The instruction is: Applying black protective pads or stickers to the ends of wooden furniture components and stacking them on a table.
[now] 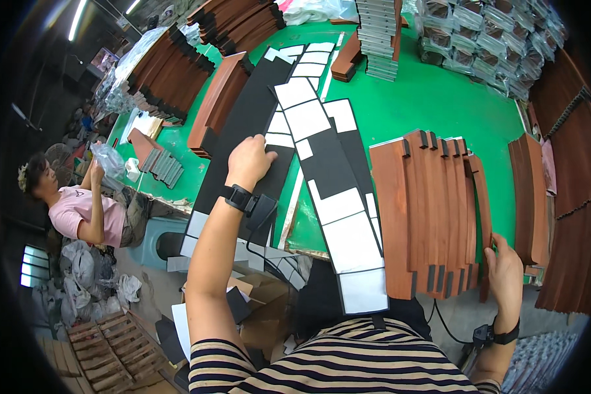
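Observation:
My left hand (249,161) rests with curled fingers on a long stack of black foam strips (246,121) that carry white rectangular pads, gripping the edge of one strip. My right hand (504,269) holds the near end of a thin reddish-brown wooden slat (484,210), at the right side of a row of several similar slats (427,210) standing on edge on the green table (433,98). A second run of black strips with white pads (338,203) lies between the two hands and overhangs the table's front edge. Both wrists wear black bands.
More brown slat piles stand at the far left (171,69), centre (220,98) and right (538,197). Bagged parts (499,39) and a grey stack (379,36) sit at the back. Another person in a pink shirt (85,210) works at the left. Cardboard and a pallet (111,345) lie on the floor.

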A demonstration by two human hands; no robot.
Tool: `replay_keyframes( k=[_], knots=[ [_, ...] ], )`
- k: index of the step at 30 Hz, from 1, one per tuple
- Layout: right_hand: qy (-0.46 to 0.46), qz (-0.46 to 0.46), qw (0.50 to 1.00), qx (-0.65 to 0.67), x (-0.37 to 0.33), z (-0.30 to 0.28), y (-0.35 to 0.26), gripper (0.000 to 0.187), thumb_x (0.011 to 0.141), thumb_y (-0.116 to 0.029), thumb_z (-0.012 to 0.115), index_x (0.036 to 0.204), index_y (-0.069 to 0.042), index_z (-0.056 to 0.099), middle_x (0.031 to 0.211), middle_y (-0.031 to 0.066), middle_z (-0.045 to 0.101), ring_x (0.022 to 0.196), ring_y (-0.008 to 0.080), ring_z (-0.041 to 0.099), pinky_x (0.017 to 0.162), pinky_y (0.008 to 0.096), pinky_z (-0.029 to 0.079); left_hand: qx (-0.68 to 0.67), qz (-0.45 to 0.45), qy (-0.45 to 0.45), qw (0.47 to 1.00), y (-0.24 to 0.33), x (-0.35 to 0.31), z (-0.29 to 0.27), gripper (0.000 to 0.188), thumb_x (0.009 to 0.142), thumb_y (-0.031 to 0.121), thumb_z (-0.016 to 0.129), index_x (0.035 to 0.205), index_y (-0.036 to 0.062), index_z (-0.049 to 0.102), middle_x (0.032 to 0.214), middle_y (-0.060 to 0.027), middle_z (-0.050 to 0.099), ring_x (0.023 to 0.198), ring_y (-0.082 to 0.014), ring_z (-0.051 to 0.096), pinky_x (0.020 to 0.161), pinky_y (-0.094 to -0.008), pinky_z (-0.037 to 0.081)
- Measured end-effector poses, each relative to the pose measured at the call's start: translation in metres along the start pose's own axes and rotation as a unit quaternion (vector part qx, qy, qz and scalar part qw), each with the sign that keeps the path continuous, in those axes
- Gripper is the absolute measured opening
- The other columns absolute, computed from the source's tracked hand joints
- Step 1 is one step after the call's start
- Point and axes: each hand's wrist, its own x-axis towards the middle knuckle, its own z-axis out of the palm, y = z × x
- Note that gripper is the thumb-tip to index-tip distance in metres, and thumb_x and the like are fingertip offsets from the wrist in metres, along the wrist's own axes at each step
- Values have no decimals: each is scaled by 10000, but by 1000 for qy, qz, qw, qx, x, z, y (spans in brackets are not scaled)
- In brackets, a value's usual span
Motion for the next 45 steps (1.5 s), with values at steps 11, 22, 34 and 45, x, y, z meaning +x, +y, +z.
replay_keyframes(
  k=[11,22,34,45],
  knots=[
    [27,9,999,22,20,-8,-11,392,901,-142,673,1247,17,577,1115,255,641,1052,413,615,873,471,496,-42,22,-31,998,-3,-1,4,739,629,463,889,1086,-67,652,1068,-210,622,1051,-360,596,913,-416,517],
    [63,-17,997,36,25,-5,-7,355,899,-129,678,1209,26,601,1123,239,644,1052,397,623,883,463,499,-173,-19,-46,984,-9,5,6,584,623,270,931,993,-2,571,913,-118,610,904,-265,600,790,-357,502],
    [57,-11,997,42,28,-6,-10,334,897,-134,682,1178,34,617,1118,230,657,1061,397,623,900,460,495,-318,28,40,947,-12,-1,25,207,829,48,743,944,11,575,863,-78,613,781,-169,610,729,-283,508],
    [227,-171,933,221,15,-29,-49,288,793,45,731,1067,0,654,1011,153,688,930,292,676,783,353,549,-714,109,-140,677,112,-66,-55,380,911,-32,625,1275,-51,518,1165,-95,631,958,-126,622,861,-264,515]
  ],
)
